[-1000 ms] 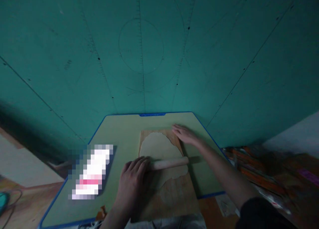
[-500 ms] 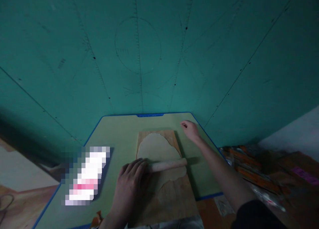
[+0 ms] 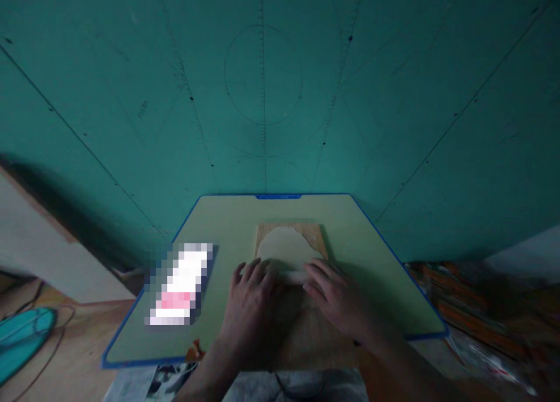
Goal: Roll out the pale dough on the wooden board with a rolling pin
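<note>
Head view: rolling pin (image 3: pixel 294 275) lies crosswise, long axis L-R, atop dough (image 3: pixel 284 249) on wooden board (image 3: pixel 315 234). Left hand (image 3: pixel 252 299) & right hand (image 3: pixel 336 294) rest flat on its ends, palms pressing, fingers uncurled.

Bare mat (image 3: pixel 231 227) around board (image 3: pixel 315 234); blurred pack (image 3: pixel 181 285) left.

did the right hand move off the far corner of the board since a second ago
Yes: the right hand came back from the wooden board's far right corner onto the rolling pin.
</note>
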Available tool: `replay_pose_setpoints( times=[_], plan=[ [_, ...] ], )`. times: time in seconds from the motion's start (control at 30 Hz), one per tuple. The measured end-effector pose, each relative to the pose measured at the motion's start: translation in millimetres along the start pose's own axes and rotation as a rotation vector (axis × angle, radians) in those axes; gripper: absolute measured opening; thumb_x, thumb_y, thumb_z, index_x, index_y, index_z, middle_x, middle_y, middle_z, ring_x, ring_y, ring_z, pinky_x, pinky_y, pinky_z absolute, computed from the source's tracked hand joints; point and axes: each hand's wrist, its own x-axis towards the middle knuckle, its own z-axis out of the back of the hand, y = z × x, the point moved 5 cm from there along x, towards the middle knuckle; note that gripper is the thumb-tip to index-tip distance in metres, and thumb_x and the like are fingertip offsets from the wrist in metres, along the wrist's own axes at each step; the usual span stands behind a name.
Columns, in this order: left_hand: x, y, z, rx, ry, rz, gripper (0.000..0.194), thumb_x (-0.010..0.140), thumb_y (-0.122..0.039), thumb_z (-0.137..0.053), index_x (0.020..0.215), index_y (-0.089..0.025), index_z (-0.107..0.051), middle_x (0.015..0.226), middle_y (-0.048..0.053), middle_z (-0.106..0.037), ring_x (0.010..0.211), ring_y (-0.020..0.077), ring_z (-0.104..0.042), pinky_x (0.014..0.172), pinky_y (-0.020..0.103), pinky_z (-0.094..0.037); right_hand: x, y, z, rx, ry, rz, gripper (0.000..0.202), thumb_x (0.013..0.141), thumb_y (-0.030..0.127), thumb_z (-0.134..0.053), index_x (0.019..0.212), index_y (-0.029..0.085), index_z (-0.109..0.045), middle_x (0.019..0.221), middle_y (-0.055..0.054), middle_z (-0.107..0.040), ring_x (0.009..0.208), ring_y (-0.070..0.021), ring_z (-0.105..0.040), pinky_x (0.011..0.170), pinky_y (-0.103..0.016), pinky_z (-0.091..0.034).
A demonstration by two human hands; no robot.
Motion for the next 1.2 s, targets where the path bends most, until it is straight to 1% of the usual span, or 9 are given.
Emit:
replay_pose_setpoints(
  times=[0.17, 0.33, 0.53, 0.6, 0.73, 0.87, 0.93, 1.03, 1.2],
  plan=[
    [0.6, 6.5, -13.6, 0.097, 0.03, 0.012, 0.044, 0.102, -0.035, -0.055, 0.14, -0.015, -0.055, 0.141, 0.016, -0.065, 0.131, 0.036, -0.058, 0.109, 0.06, -0.042, 16.2, -5.7, -9.9, -0.147, -0.016, 0.051, 0.039, 0.1, 0.036, -0.059, 0.132, 0.016, -0.063, 0.137, -0.018, -0.065, 0.129, -0.034, -0.058, 0.112, -0.054, -0.044],
    [20.8, 12.5, -17.0, 0.123, 0.059, 0.025, 0.045, 0.103, -0.049, -0.05, 0.133, -0.017, -0.062, 0.144, 0.016, -0.063, 0.132, 0.0362, -0.057, 0.105, 0.056, -0.047, 34.1, -15.5, -11.8, -0.134, 0.036, 0.039, 0.038, 0.102, 0.043, -0.056, 0.128, 0.017, -0.066, 0.136, -0.015, -0.066, 0.128, -0.0324, -0.058, 0.106, -0.048, -0.049],
    [67.1, 28.2, -20.9, 0.095, 0.12, 0.11, 0.044, 0.106, -0.045, -0.041, 0.125, -0.015, -0.067, 0.144, 0.02, -0.06, 0.132, 0.0342, -0.056, 0.106, 0.051, -0.046, 81.6, -40.2, -18.7, -0.093, 0.032, -0.017, 0.042, 0.102, 0.045, -0.052, 0.132, 0.018, -0.066, 0.139, -0.017, -0.064, 0.133, -0.0308, -0.055, 0.114, -0.048, -0.039],
    [84.0, 36.1, -23.5, 0.064, 0.161, 0.138, 0.041, 0.107, -0.042, -0.039, 0.122, -0.017, -0.068, 0.138, 0.018, -0.064, 0.127, 0.0322, -0.06, 0.102, 0.049, -0.048, 103.4, -52.9, -24.1, -0.055, 0.054, -0.087, 0.041, 0.102, 0.045, -0.052, 0.129, 0.019, -0.067, 0.138, -0.016, -0.064, 0.131, -0.0303, -0.056, 0.114, -0.047, -0.039],
    [117.4, 55.4, -29.2, 0.042, 0.212, 0.172, 0.041, 0.106, -0.04, -0.037, 0.11, -0.018, -0.071, 0.111, 0.015, -0.073, 0.105, 0.0287, -0.068, 0.088, 0.041, -0.052, 143.7, -75.9, -36.2, -0.035, 0.077, -0.195, 0.035, 0.103, 0.042, -0.051, 0.121, 0.02, -0.07, 0.129, -0.015, -0.069, 0.125, -0.028, -0.06, 0.109, -0.044, -0.042],
    [140.3, 70.1, -32.3, 0.04, 0.221, 0.205, 0.037, 0.105, -0.037, -0.04, 0.108, -0.016, -0.07, 0.104, 0.016, -0.072, 0.103, 0.0267, -0.067, 0.09, 0.037, -0.05, 167.1, -89.1, -45.0, -0.036, 0.09, -0.254, 0.028, 0.102, 0.037, -0.053, 0.114, 0.019, -0.071, 0.119, -0.014, -0.073, 0.116, -0.0258, -0.064, 0.101, -0.039, -0.046],
    [142.0, 71.6, -32.2, 0.04, 0.223, 0.219, 0.038, 0.105, -0.036, -0.039, 0.108, -0.015, -0.07, 0.104, 0.016, -0.072, 0.102, 0.0265, -0.067, 0.09, 0.037, -0.05, 168.9, -90.6, -46.5, -0.033, 0.101, -0.269, 0.026, 0.101, 0.035, -0.054, 0.112, 0.019, -0.071, 0.118, -0.015, -0.073, 0.114, -0.0263, -0.065, 0.099, -0.038, -0.047],
    [130.6, 65.4, -30.0, 0.041, 0.225, 0.235, 0.038, 0.105, -0.038, -0.038, 0.109, -0.015, -0.069, 0.109, 0.015, -0.072, 0.102, 0.0268, -0.068, 0.089, 0.038, -0.05, 157.8, -86.6, -44.8, -0.021, 0.111, -0.271, 0.026, 0.101, 0.032, -0.054, 0.115, 0.017, -0.07, 0.121, -0.016, -0.071, 0.117, -0.0269, -0.064, 0.099, -0.038, -0.047],
    [88.0, 40.2, -20.8, 0.048, 0.183, 0.23, 0.045, 0.106, -0.045, -0.039, 0.126, -0.013, -0.064, 0.135, 0.019, -0.064, 0.124, 0.0337, -0.06, 0.097, 0.046, -0.049, 108.7, -63.0, -34.0, -0.004, 0.11, -0.196, 0.031, 0.102, 0.027, -0.049, 0.126, 0.021, -0.067, 0.135, -0.013, -0.066, 0.126, -0.0237, -0.06, 0.107, -0.038, -0.043]
  ],
)
